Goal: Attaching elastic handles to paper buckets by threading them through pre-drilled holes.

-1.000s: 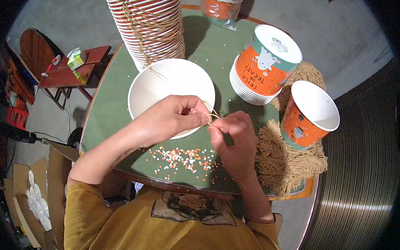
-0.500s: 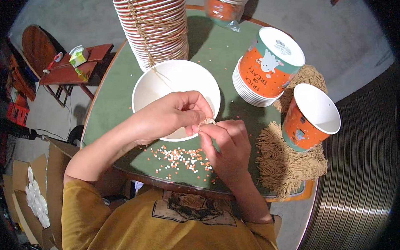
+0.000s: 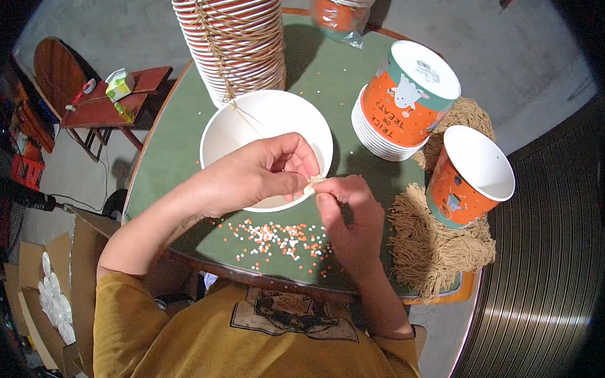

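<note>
Both hands meet over the near rim of a white-lined paper bucket at the table's centre. Between their fingertips is a small cream-coloured piece, its kind too small to make out. My left hand pinches it between thumb and forefinger, the other fingers curled. From the right, my right hand pinches the same piece with thumb and forefinger. A thin brown cord hangs into the bucket from its far rim. Orange and white confetti dots lie scattered on the green tabletop below the hands.
Behind the bucket rises a tall stack of buckets with cord handles. Upside-down orange buckets stand at right. Beside them, another bucket tilts on tan cord bundles. Bagged buckets sit at the far edge; an open carton is left.
My right hand has shifted slightly right and up, its thumb and forefinger now pinched at the piece's right end. My left hand has barely moved.
</note>
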Motion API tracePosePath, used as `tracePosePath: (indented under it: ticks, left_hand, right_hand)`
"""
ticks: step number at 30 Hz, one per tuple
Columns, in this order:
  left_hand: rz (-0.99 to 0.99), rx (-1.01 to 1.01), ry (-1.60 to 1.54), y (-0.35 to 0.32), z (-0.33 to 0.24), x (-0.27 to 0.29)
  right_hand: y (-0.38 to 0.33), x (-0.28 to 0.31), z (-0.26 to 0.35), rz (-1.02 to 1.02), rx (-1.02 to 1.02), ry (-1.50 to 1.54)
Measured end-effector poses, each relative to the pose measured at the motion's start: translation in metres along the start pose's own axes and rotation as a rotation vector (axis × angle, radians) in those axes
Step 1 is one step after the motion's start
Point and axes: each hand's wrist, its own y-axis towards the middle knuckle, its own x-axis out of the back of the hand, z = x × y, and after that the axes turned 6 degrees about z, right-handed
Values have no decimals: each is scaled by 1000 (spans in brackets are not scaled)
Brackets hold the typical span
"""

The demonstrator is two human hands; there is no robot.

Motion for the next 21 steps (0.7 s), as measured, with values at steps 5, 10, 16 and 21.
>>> tracePosePath:
  ticks: [5, 10, 16, 21]
  left_hand:
    - [-64, -40, 151, -1, 0, -9]
    - [-89, -78, 258, -3, -2, -14]
    - [-140, -135, 513, -7, -4, -17]
    - [-192, -259, 808, -9, 0, -18]
  right_hand:
    - [3, 2, 11, -124, -269, 312]
    - [6, -3, 16, -9, -367, 222]
    - [9, -2, 18, -5, -440, 205]
    - [9, -4, 20, -8, -454, 154]
